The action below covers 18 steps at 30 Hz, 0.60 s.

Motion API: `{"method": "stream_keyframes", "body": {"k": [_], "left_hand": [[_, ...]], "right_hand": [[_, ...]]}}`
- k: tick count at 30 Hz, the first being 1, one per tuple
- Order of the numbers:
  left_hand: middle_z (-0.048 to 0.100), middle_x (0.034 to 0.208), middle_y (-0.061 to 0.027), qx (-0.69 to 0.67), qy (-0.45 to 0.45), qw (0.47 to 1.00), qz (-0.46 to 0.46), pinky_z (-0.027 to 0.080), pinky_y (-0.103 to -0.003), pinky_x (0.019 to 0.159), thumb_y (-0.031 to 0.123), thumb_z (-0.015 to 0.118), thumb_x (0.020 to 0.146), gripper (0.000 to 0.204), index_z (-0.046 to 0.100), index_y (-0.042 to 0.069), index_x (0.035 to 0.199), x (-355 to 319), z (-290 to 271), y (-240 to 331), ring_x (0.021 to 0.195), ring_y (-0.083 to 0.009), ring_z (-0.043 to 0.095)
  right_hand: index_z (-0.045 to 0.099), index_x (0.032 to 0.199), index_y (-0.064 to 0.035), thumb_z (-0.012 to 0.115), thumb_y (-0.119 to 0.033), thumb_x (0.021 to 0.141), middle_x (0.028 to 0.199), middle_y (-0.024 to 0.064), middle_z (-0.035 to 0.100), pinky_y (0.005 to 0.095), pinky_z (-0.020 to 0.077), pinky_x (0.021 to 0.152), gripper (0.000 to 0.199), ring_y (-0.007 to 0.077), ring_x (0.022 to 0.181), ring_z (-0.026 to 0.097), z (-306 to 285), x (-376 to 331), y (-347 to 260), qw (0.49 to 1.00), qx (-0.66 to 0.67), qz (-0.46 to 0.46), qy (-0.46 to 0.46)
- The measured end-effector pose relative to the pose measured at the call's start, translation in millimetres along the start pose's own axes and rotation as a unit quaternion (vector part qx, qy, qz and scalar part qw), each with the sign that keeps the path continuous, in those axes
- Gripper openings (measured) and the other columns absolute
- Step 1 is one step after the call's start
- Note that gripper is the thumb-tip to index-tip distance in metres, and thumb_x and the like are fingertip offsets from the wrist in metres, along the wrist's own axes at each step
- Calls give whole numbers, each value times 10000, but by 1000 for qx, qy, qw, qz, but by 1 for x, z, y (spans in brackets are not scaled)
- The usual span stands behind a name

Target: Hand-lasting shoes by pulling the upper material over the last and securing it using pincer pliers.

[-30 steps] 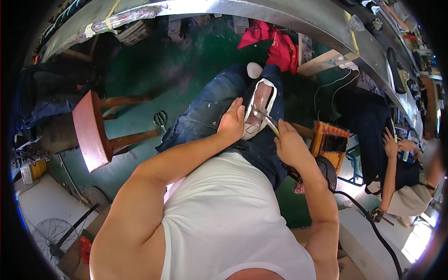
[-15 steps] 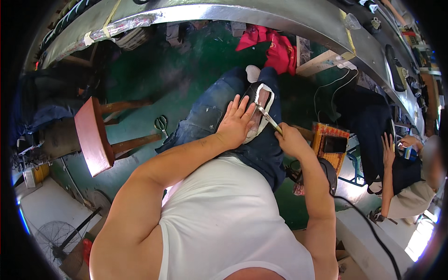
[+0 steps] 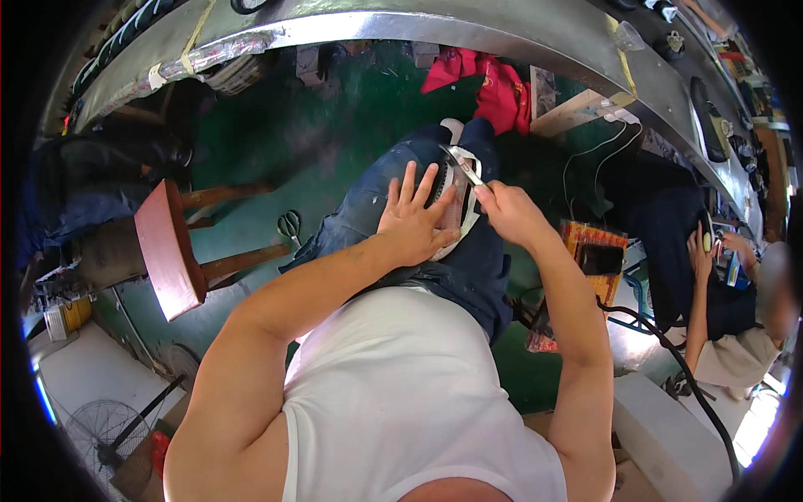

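Left hand (image 3: 410, 224) — fingers splayed over shoe (image 3: 452, 217), hiding part. Right hand (image 3: 512, 214) — fingers closed round hammer (image 3: 466, 167). Scissors (image 3: 288, 224) on floor (image 3: 251, 125) near stool (image 3: 170, 251); worktop (image 3: 401, 28) ahead.

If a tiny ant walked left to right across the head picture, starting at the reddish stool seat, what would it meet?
Reddish stool seat → scissors → left hand → right hand → dark flat rectangle → another person's beige sleeve.
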<state>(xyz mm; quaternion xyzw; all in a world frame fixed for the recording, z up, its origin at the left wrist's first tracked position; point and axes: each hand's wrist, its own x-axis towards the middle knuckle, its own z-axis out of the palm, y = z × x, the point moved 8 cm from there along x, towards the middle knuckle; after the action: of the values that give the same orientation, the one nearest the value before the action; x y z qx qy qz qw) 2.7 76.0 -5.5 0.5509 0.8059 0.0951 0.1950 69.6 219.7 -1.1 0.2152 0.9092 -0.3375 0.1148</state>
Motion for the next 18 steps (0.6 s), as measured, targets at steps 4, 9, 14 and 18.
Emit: {"method": "stream_keyframes", "body": {"k": [4, 9, 14, 18], "left_hand": [[8, 1597, -258, -84, -8, 996, 42, 135, -572, 1160, 469, 511, 945, 682, 318, 156, 1519, -14, 7, 5, 1453, -510, -47], [325, 1495, -317, -510, 41, 833, -210, 271, -380, 1144, 186, 565, 944, 599, 353, -25, 1463, -43, 38, -36, 1434, -394, 287], [397, 1459, -301, -380, 59, 916, -114, 287, -330, 1140, 135, 591, 917, 615, 350, -78, 1441, -43, 27, -31, 1385, -340, 393], [347, 1501, -276, -333, 31, 939, -80, 273, -360, 1154, 151, 644, 876, 711, 313, 3, 1487, -42, 30, -23, 1408, -339, 351]], "right_hand": [[579, 920, 42, 428, -367, 1010, 824, 288, 642, 529, 478, 735, 445, 485, 809, 610, 10, -17, 5, 1000, -6, 2, -8], [580, 900, 31, 417, -369, 1017, 764, 214, 650, 447, 498, 681, 448, 372, 735, 649, 28, -50, -5, 986, 155, 37, -51], [582, 922, 25, 431, -358, 1018, 765, 214, 644, 449, 492, 709, 423, 382, 751, 645, 37, -84, -15, 964, 257, 58, -33], [573, 925, 15, 430, -356, 1020, 751, 145, 645, 368, 502, 689, 408, 264, 709, 653, 60, -91, -4, 992, 107, 46, -38]]}}
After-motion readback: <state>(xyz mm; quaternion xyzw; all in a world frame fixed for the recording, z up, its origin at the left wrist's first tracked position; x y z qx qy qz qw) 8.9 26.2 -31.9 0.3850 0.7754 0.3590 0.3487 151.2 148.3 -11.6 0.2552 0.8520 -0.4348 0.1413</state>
